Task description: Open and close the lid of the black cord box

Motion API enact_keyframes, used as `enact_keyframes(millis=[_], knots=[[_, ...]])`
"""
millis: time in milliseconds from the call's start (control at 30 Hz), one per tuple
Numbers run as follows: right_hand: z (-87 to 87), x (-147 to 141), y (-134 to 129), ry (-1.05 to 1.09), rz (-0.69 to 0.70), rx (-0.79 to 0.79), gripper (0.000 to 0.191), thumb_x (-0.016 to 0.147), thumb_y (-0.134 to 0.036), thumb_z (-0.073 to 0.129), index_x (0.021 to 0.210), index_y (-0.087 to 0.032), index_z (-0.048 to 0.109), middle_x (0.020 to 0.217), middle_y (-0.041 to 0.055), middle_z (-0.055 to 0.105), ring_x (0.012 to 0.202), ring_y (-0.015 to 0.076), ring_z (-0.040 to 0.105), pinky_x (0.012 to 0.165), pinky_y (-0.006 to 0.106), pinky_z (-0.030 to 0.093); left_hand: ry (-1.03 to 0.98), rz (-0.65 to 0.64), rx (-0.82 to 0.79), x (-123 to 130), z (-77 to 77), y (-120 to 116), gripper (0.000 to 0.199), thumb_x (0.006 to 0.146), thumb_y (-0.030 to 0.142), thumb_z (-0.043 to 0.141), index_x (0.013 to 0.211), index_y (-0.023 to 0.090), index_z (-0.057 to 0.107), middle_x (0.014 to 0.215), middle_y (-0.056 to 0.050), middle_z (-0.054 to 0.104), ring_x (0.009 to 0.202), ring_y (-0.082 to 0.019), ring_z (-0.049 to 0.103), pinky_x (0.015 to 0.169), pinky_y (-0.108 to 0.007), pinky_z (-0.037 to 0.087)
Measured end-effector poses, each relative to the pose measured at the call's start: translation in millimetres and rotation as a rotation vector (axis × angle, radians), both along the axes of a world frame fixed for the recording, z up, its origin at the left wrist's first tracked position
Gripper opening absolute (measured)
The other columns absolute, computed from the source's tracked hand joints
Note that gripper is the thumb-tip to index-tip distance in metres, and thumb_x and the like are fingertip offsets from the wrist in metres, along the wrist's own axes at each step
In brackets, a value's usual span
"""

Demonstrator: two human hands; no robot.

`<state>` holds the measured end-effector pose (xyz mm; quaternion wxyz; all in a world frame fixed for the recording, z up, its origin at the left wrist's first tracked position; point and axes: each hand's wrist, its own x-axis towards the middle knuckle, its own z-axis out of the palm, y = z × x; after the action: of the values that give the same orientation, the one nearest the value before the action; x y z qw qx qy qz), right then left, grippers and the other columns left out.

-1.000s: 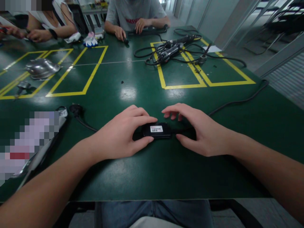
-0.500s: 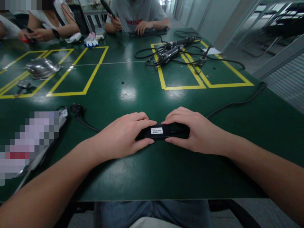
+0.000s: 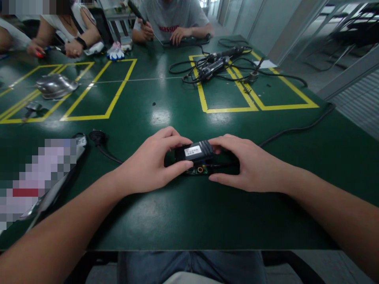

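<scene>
A black plastic cover (image 3: 204, 149) with a white label is tilted up above an exposed circuit board (image 3: 200, 170) in its lower casing. My left hand (image 3: 156, 161) grips the cover's left end between thumb and fingers. On the right, my right hand (image 3: 251, 163) has its thumb and fingers apart around the cable end, its fingertips at the cover's upper right corner. A black cable runs out on both sides, with a plug (image 3: 97, 137) at the left and a stretch (image 3: 296, 129) at the right.
A blurred-out packet (image 3: 44, 173) lies at the left. Beyond are a metal shell (image 3: 56, 86), a small metal part (image 3: 32, 108), tools with tangled cables (image 3: 213, 68) and gloves (image 3: 116, 52). A person (image 3: 173, 19) sits opposite with a tool; others are at the back left.
The labelled cover has come up off its lower casing and tilted, so that the circuit board shows. My left fingers have risen with it, and my right thumb has moved away from the casing.
</scene>
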<state>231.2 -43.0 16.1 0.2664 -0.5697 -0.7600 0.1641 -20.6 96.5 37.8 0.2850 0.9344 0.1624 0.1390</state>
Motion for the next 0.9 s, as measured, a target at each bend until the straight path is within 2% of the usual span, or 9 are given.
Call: enact_keyframes(millis=[100,233,333,433,533,633,733,900], knots=[[2.3,0.5,0.2,0.009,0.005,-0.015,0.032,0.089,-0.035,0.087,0.114,-0.023,0.070,0.099,0.0053,0.077,0.088,0.0248,0.072,0.080,0.037,0.057,0.010,0.125,0.156,0.1,-5.8,8.6,0.043,0.101,0.038,0.069,0.136,0.015,0.077,0.120,-0.012,0.068,0.112,-0.030,0.067,0.106,-0.050,0.058],[2.7,-0.3,1.2,0.001,0.041,-0.016,0.008,0.096,-0.026,0.076,0.100,-0.022,0.070,0.092,0.0040,0.076,0.080,0.0208,0.070,0.073,0.033,0.054,0.124,0.162,0.206,0.7,-18.0,17.0,0.045,0.101,0.036,0.068,0.140,0.015,0.076,0.124,-0.014,0.068,0.115,-0.032,0.066,0.109,-0.054,0.058],[1.9,-1.1,1.5,0.012,0.066,-0.011,0.001,0.099,-0.022,0.072,0.098,-0.022,0.072,0.092,0.0045,0.078,0.081,0.0201,0.071,0.073,0.033,0.054,0.144,0.173,0.227,0.2,-19.9,17.5,0.045,0.101,0.036,0.068,0.141,0.016,0.075,0.127,-0.014,0.068,0.118,-0.033,0.066,0.109,-0.054,0.058],[1.0,-1.1,1.5,0.033,0.075,-0.023,0.004,0.101,-0.022,0.071,0.098,-0.022,0.073,0.091,0.0040,0.078,0.077,0.0183,0.070,0.070,0.031,0.053,0.072,0.156,0.272,-1.5,-12.2,14.0,0.037,0.102,0.035,0.068,0.133,0.016,0.075,0.130,-0.015,0.068,0.120,-0.033,0.066,0.108,-0.052,0.056],[0.1,-0.5,1.5,0.034,0.077,-0.013,0.005,0.101,-0.022,0.071,0.097,-0.021,0.074,0.089,0.0031,0.077,0.073,0.0165,0.068,0.066,0.028,0.050,0.068,0.006,0.195,-3.1,-1.3,8.6,0.018,0.100,0.033,0.071,0.109,0.017,0.074,0.112,-0.009,0.070,0.101,-0.025,0.068,0.091,-0.039,0.055],[-0.6,-0.5,1.7,0.024,0.078,0.007,0.005,0.101,-0.021,0.071,0.097,-0.021,0.074,0.087,0.0025,0.076,0.071,0.0156,0.066,0.064,0.027,0.048,0.173,-0.140,0.067,-2.9,4.6,4.2,0.010,0.099,0.027,0.070,0.093,0.019,0.067,0.087,-0.001,0.067,0.075,-0.017,0.060,0.070,-0.030,0.043],[-1.1,-1.7,2.0,0.023,0.082,0.018,0.005,0.101,-0.020,0.071,0.096,-0.021,0.073,0.087,0.0021,0.075,0.070,0.0150,0.065,0.063,0.027,0.048,0.222,-0.145,-0.005,-1.6,4.9,2.3,0.012,0.102,0.023,0.066,0.090,0.020,0.065,0.079,0.002,0.065,0.067,-0.015,0.055,0.065,-0.029,0.036],[-0.9,-2.8,0.9,0.014,0.089,0.052,0.005,0.101,-0.019,0.070,0.096,-0.020,0.072,0.086,0.0015,0.074,0.068,0.0142,0.065,0.062,0.027,0.047,0.203,-0.130,-0.054,-2.1,5.5,2.3,0.014,0.103,0.024,0.065,0.090,0.020,0.067,0.076,0.002,0.064,0.064,-0.014,0.054,0.064,-0.028,0.036]])
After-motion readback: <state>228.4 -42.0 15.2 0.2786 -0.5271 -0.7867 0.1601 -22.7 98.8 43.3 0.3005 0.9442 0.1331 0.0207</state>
